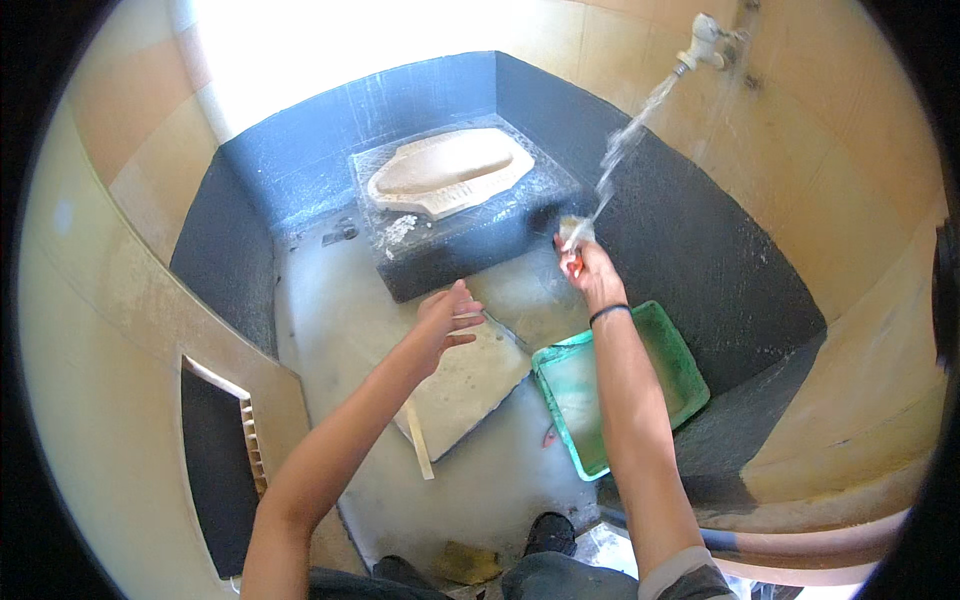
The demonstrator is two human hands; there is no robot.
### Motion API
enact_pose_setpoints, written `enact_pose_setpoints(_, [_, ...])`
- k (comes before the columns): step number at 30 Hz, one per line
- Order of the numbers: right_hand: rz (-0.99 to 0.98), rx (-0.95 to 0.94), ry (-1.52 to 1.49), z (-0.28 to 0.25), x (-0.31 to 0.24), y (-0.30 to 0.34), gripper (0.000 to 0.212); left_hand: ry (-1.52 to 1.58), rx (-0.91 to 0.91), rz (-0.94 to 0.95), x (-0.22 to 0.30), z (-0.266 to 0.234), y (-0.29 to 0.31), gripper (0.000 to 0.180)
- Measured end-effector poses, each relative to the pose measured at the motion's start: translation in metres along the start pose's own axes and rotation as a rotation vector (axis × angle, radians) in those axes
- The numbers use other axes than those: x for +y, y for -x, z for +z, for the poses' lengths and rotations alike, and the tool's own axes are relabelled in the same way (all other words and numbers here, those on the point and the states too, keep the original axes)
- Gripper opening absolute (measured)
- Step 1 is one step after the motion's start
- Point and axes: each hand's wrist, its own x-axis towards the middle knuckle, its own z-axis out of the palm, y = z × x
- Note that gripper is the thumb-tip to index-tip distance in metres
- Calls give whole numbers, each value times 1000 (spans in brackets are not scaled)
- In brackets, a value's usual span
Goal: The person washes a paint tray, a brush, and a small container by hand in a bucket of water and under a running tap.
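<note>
My right hand is closed around a small tool with an orange part and a pale, flat end. It looks like a brush, though blur and water hide its exact kind. A stream of water runs from the white tap on the right wall and strikes the tool and my fingers. My left hand holds nothing, its fingers apart, over a pale square slab on the wet floor. Beneath my right forearm lies a green rectangular tray, partly hidden by the arm.
A cream squat toilet sits on a raised dark platform. Dark-painted low walls enclose the floor. A flat pale strip lies against the slab. A yellowish piece rests between my dark shoes.
</note>
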Motion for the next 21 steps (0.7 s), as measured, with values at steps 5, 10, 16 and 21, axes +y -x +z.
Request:
enact_pose_setpoints(5, [-24,-158,-230,27,-11,-19,30,-6,-20,-19,0,-24,22,61])
enact_pose_setpoints(10, [-133,-71,-171,61,-9,-10,23,91,37,-21,-2,-41,21,63])
enact_pose_setpoints(16, [-266,32,21,75,33,21,33,-22,74,31,10,50,-57,67])
enact_pose_setpoints(21, [-447,145,176,59,54,44,45,-278,-130,135,35,109,-103,64])
